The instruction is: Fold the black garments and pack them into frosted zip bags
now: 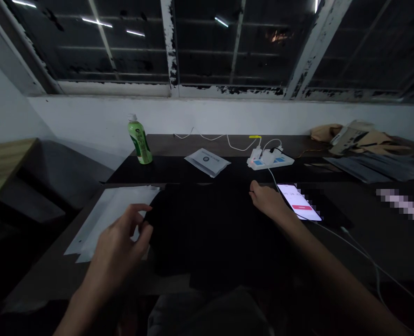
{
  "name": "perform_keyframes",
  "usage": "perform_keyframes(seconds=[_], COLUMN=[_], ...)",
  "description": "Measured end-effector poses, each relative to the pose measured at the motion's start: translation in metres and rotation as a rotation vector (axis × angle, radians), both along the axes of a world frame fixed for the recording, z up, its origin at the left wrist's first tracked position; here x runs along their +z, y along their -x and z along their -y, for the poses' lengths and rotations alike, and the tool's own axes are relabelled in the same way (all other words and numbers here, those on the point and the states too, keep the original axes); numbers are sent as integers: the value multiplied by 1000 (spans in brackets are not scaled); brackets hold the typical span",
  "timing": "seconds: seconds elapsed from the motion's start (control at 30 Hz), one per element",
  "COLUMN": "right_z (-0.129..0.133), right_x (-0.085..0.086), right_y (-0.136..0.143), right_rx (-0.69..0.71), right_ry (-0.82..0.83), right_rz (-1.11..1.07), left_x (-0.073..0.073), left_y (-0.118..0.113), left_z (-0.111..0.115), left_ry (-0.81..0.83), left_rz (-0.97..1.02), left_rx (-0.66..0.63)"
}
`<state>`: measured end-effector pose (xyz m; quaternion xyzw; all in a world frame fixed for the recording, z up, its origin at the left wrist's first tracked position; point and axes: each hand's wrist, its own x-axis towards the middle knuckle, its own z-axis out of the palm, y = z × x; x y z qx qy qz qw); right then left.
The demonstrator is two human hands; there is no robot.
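Observation:
A black cloth (207, 228) lies spread on the dark table in front of me, its outline hard to make out. My left hand (125, 233) is at the cloth's left edge, thumb and forefinger apart, over a stack of whitish plastic bags (102, 219). At the upper right part of the cloth is my right hand (265, 198), its fingers closed; they look pinched on the black cloth. Just right of that hand lies a lit phone (300, 203) with a cable across it.
Behind the cloth lies a labelled white pouch (207, 162), with a green bottle (140, 142) to its left. A white power strip (272, 161) with cables stands right of it. Brown bags (364, 140) and flat plastic packets (375, 167) lie at the back right.

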<state>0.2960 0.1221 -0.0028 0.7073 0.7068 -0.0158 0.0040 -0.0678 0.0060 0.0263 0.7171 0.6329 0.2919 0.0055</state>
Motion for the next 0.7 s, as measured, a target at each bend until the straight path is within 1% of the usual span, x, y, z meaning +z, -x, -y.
perform_keyframes(seconds=[0.1,0.17,0.23,0.33,0.4,0.5,0.57,0.6,0.7], right_z=[2,1,-5,-25,-46,-78,-94,-100,-109], right_x=[4,12,19,25,22,10,2,-2,-10], right_y=[5,14,27,53,70,88,94,96,98], right_rx=[-11,-3,45,164,228,261,258,257,274], right_ry=[1,-24,-51,-53,-29,20,39,40,21], right_rz=[19,27,26,18,21,41,58,67,91], left_x=[8,7,0,-19,-33,-51,-57,-58,-60], left_y=[2,-3,-11,-25,-32,-35,-35,-34,-34], left_z=[11,7,-5,-30,-44,-54,-55,-54,-51], left_ry=[-57,-135,-175,-118,-38,134,217,234,224], left_rz=[-112,-192,-260,-342,-377,-373,-355,-349,-348], left_rx=[-25,-28,-93,-256,-303,-304,-298,-297,-289])
